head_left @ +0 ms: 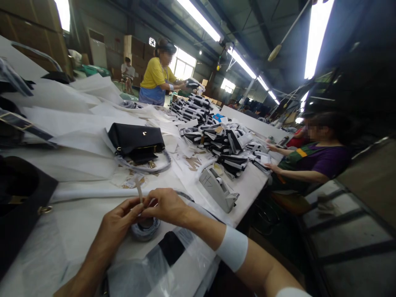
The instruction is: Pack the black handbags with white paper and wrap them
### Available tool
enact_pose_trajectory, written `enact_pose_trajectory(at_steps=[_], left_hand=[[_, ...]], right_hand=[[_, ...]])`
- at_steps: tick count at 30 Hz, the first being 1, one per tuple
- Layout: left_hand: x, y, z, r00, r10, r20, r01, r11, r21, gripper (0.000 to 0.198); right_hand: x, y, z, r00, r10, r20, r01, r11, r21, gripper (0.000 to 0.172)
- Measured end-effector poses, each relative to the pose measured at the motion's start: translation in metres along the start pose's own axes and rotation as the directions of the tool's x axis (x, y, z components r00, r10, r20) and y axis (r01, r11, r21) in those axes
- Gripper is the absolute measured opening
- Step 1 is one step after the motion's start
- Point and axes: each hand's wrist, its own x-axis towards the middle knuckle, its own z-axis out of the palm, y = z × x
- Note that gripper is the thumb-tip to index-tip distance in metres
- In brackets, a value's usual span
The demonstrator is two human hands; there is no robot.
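My left hand (122,215) and my right hand (168,206) meet over the table's near part, fingertips pinched together. Between them a narrow pale strip (139,189) sticks upward; whether it is paper or tape I cannot tell. Just under the fingers lies a coil wrapped in greyish film (146,232), partly hidden by the hands. Beyond them a black handbag (134,138) with a gold clasp rests on the table, its film-wrapped handle looping in front. To the right of my right hand stands a grey tape dispenser (215,187). Clear plastic (145,270) covers something black below my wrists.
Wrapped black-and-white bundles (213,136) are heaped past the dispenser. White sheets (71,111) spread at left, near another black bag (21,210). A co-worker in yellow (154,78) stands at the far end; one in purple (324,165) sits along the right edge.
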Motion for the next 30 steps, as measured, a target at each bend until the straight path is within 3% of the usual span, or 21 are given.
enact_pose_trajectory(at_steps=[3, 6, 10, 13, 15, 17, 20, 25, 30], left_hand=[[0.001, -0.003, 0.001, 0.994, -0.048, 0.102, 0.052, 0.998, -0.04, 0.055], [-0.001, -0.003, 0.001, 0.987, -0.049, 0.15, 0.062, 0.995, -0.08, 0.047], [-0.006, -0.006, 0.002, 0.979, -0.001, 0.202, 0.031, 0.989, -0.146, 0.039], [-0.004, -0.012, 0.001, 0.98, 0.008, 0.2, 0.027, 0.985, -0.172, 0.038], [-0.005, -0.013, 0.002, 0.987, 0.006, 0.161, 0.015, 0.991, -0.132, 0.036], [-0.008, -0.011, 0.005, 0.993, 0.029, 0.115, -0.023, 0.998, -0.052, 0.03], [-0.013, -0.008, 0.009, 0.988, 0.108, 0.107, -0.117, 0.99, 0.08, 0.022], [-0.016, -0.008, 0.01, 0.98, 0.168, 0.103, -0.185, 0.965, 0.185, 0.022], [-0.015, -0.002, 0.008, 0.989, 0.1, 0.105, -0.103, 0.994, 0.03, 0.023]], right_hand=[[0.0, 0.014, 0.002, 0.989, 0.128, 0.071, -0.142, 0.952, 0.272, 0.024], [-0.004, 0.019, 0.002, 0.972, 0.17, 0.162, -0.228, 0.851, 0.473, 0.03], [-0.011, 0.017, -0.002, 0.938, 0.194, 0.287, -0.333, 0.736, 0.59, 0.037], [-0.011, 0.021, -0.005, 0.928, 0.184, 0.325, -0.355, 0.706, 0.613, 0.04], [-0.009, 0.023, -0.007, 0.943, 0.173, 0.283, -0.311, 0.76, 0.571, 0.038], [-0.006, 0.021, -0.01, 0.971, 0.179, 0.159, -0.234, 0.847, 0.477, 0.037], [0.001, 0.015, -0.015, 0.986, 0.165, 0.023, -0.16, 0.902, 0.402, 0.048], [0.007, 0.003, -0.013, 0.994, 0.104, 0.035, -0.108, 0.881, 0.462, 0.037], [0.005, -0.006, -0.01, 0.984, 0.176, -0.009, -0.138, 0.8, 0.584, 0.038]])
